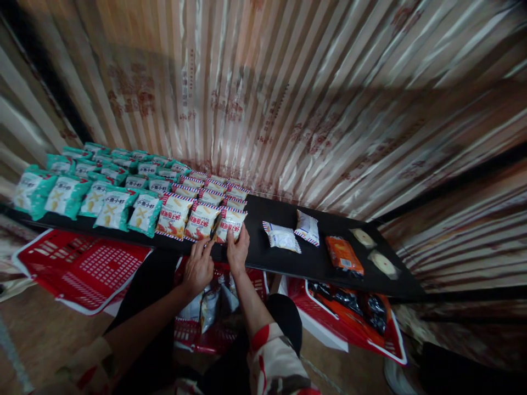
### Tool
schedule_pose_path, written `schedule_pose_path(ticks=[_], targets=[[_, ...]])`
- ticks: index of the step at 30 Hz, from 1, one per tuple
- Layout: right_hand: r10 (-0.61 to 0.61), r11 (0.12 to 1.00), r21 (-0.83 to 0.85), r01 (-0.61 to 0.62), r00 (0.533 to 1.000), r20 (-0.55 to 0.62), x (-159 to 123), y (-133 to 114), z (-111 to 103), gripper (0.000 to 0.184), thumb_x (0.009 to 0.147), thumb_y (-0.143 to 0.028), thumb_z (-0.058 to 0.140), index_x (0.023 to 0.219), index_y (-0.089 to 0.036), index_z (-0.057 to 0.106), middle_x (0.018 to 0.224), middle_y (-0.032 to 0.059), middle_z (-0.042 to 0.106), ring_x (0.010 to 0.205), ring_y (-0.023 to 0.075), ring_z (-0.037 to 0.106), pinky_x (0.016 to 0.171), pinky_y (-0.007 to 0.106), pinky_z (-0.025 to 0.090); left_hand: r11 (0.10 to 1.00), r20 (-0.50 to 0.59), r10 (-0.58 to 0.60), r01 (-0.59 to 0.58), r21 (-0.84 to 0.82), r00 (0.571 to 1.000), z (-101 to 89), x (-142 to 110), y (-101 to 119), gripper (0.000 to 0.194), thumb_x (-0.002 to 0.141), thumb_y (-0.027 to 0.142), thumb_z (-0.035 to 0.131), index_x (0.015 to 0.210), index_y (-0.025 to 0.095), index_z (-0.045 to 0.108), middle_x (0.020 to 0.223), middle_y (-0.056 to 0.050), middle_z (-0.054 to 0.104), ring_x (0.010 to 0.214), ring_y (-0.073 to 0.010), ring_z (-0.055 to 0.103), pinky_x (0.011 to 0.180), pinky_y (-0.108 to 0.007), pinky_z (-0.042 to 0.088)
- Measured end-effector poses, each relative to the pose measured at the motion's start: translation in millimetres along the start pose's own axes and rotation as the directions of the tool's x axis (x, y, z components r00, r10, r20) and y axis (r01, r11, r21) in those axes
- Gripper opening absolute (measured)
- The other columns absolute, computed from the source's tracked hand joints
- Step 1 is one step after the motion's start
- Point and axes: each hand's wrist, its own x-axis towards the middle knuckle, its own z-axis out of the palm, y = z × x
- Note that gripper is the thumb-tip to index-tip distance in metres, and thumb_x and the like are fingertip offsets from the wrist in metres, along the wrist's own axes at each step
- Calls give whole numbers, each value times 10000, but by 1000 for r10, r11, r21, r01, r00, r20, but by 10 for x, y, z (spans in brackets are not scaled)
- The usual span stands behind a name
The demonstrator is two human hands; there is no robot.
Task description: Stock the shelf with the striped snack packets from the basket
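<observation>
My right hand point(239, 248) grips the lower right side of a white and red snack bag point(230, 224), its thumb on the bag's front. That bag stands at the front right end of several rows of the same kind on a black shelf point(255, 260). My left hand point(199, 267) is closed, fingers bent, at the same bag's lower left corner; its fingertips are partly hidden. Close to the left hand stands another white and red snack bag point(201, 221). Left of these rows are several green and white snack bags point(113, 209), mostly upright.
Two white bags point(282, 237), an orange packet point(345, 255) and two round pale packs point(383, 264) lie to the right on the shelf. Below are red baskets point(88, 269), one with bags between my knees, another with orange packets point(362, 315). A striped plastic curtain point(263, 99) hangs behind.
</observation>
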Motion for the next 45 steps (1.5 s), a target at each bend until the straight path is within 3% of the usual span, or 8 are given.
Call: schedule_pose_path(ticks=[14,22,31,40,45], targets=[[18,1000,12,-18,1000,21,-11,-44,48,628,860,-536,352,1339,-130,382,1294,169,471,1193,255,418,999,414,314,1000,32,2,-2,-1,999,80,58,-52,535,775,56,391,1302,140,404,1257,-134,444,1165,-268,424,991,-457,406],[107,992,62,-110,993,45,2,-92,17,742,840,-595,330,1358,-64,335,1385,209,378,1298,265,323,1052,417,258,998,75,68,-68,-4,995,51,60,24,531,778,48,370,1301,130,414,1297,-139,434,1222,-266,394,1013,-454,387],[164,974,134,-183,976,145,29,-151,-36,703,866,-573,235,1363,-88,347,1408,165,374,1311,225,321,1089,389,212,984,135,169,-174,32,976,201,98,63,486,782,59,367,1257,59,467,1317,-173,457,1256,-276,386,1032,-451,374],[178,951,233,-202,977,121,213,-74,-53,681,874,-558,240,1365,-101,355,1422,155,363,1325,220,311,1092,408,209,978,116,201,-206,33,973,184,139,61,512,790,57,368,1294,104,448,1328,-142,459,1248,-260,398,1015,-436,402],[168,943,256,-211,969,179,278,-137,-75,661,876,-574,225,1350,-144,393,1397,123,411,1297,201,361,1086,387,233,978,114,201,-206,41,973,183,179,66,532,778,57,382,1304,112,440,1333,-130,456,1254,-261,387,1020,-433,399]])
